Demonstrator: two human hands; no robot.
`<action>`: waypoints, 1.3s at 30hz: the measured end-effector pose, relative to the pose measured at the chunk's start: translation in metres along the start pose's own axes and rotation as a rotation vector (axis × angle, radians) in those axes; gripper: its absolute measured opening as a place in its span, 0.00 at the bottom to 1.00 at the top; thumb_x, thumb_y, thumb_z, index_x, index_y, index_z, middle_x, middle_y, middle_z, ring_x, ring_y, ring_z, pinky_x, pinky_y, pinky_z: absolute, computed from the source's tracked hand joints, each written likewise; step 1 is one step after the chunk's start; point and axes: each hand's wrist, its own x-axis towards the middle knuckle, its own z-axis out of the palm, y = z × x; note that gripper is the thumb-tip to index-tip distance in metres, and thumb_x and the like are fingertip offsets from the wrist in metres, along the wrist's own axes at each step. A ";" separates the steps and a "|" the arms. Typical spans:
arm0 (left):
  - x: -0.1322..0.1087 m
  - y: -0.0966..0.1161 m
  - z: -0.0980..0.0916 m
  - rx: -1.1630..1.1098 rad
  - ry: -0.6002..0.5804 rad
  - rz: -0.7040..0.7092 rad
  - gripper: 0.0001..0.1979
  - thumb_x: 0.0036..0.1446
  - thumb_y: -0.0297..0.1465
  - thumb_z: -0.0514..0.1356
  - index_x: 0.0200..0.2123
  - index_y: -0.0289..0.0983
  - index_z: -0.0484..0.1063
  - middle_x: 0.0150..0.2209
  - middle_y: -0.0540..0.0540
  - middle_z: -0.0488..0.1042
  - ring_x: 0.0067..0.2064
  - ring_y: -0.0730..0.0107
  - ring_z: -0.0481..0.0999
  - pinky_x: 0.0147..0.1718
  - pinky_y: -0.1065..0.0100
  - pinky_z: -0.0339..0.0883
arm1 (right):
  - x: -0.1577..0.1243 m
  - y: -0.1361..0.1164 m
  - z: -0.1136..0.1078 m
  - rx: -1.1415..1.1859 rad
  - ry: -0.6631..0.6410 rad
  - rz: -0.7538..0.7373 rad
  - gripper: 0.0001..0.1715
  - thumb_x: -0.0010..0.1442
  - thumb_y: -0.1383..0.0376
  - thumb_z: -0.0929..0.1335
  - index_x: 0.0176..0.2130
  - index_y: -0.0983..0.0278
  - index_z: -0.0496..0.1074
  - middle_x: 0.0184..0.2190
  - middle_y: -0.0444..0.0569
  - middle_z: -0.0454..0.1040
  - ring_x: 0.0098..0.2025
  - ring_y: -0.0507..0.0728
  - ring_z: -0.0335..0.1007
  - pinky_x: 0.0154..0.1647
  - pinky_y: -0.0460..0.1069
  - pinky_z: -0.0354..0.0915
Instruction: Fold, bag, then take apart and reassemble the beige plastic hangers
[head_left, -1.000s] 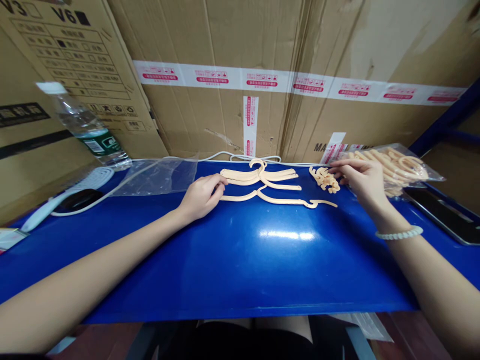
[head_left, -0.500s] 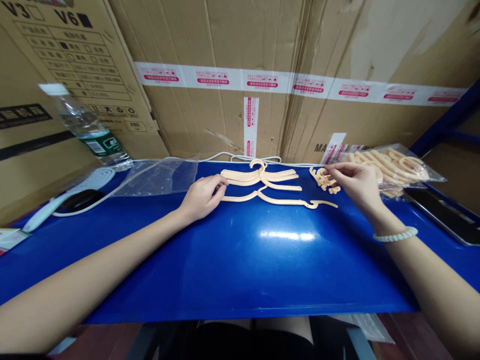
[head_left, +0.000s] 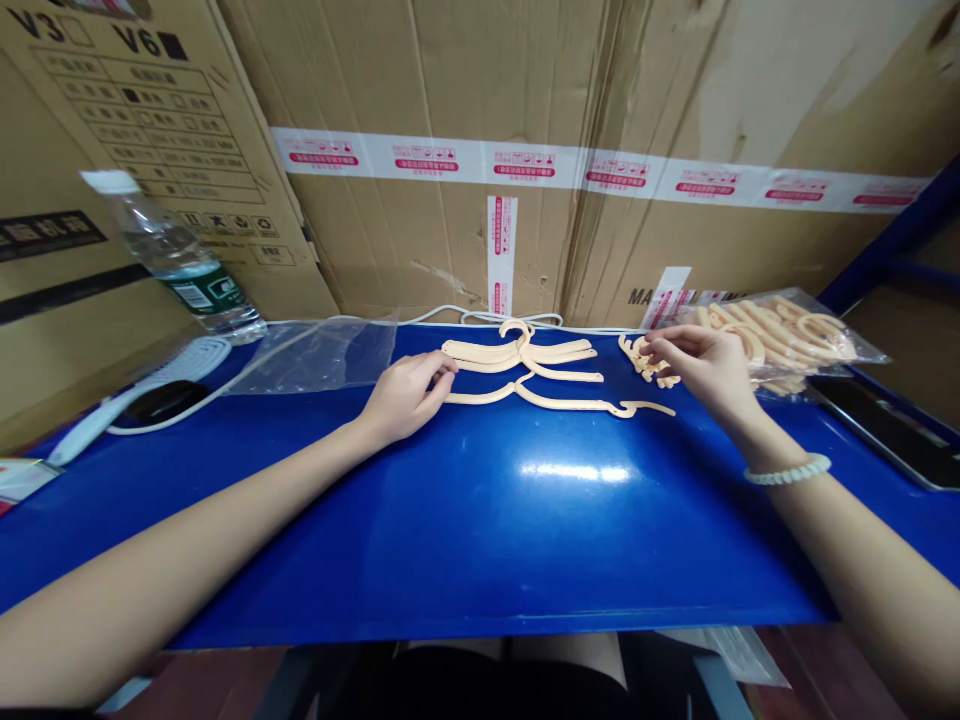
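Several cream plastic hanger pieces [head_left: 559,353] lie stacked near the back middle of the blue table, a hook at their top. In front of them is another hanger [head_left: 562,403] with a small hooked piece [head_left: 649,407] at its right end. My left hand [head_left: 409,393] rests at the left ends of these pieces, fingers curled; what its fingertips hold, if anything, is hidden. Over a small pile of cream hooked parts [head_left: 636,352], my right hand [head_left: 701,365] is pinched at the fingertips, and anything between them is too small to name.
A clear bag of cream parts [head_left: 795,335] and a dark phone [head_left: 892,430] are at the right. At the left are a water bottle [head_left: 195,280], a hairbrush [head_left: 142,390], a black mouse-like object [head_left: 166,400] and a flat plastic bag [head_left: 322,355]. Cardboard boxes [head_left: 450,240] stand behind.
My right hand has shifted very slightly left over the small parts. My left hand and the hanger pieces look unmoved.
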 end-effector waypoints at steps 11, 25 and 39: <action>0.000 0.000 0.000 0.012 0.002 0.020 0.07 0.65 0.30 0.52 0.40 0.39 0.69 0.33 0.47 0.78 0.36 0.63 0.78 0.40 0.62 0.66 | 0.007 0.013 0.004 -0.047 -0.105 -0.030 0.13 0.63 0.53 0.67 0.34 0.56 0.60 0.20 0.43 0.72 0.22 0.55 0.69 0.23 0.50 0.66; 0.000 -0.001 0.001 0.033 -0.003 0.039 0.07 0.65 0.29 0.53 0.40 0.37 0.70 0.34 0.46 0.78 0.36 0.62 0.78 0.40 0.62 0.65 | 0.001 0.018 0.011 -0.301 -0.260 -0.174 0.12 0.68 0.59 0.59 0.33 0.59 0.61 0.23 0.43 0.67 0.25 0.54 0.64 0.28 0.49 0.60; 0.000 -0.003 0.002 0.036 0.011 0.053 0.07 0.65 0.29 0.53 0.40 0.37 0.70 0.33 0.47 0.78 0.36 0.63 0.77 0.40 0.62 0.65 | 0.001 0.026 0.020 -0.334 -0.260 -0.357 0.17 0.57 0.51 0.70 0.28 0.61 0.70 0.24 0.46 0.73 0.25 0.55 0.67 0.29 0.50 0.61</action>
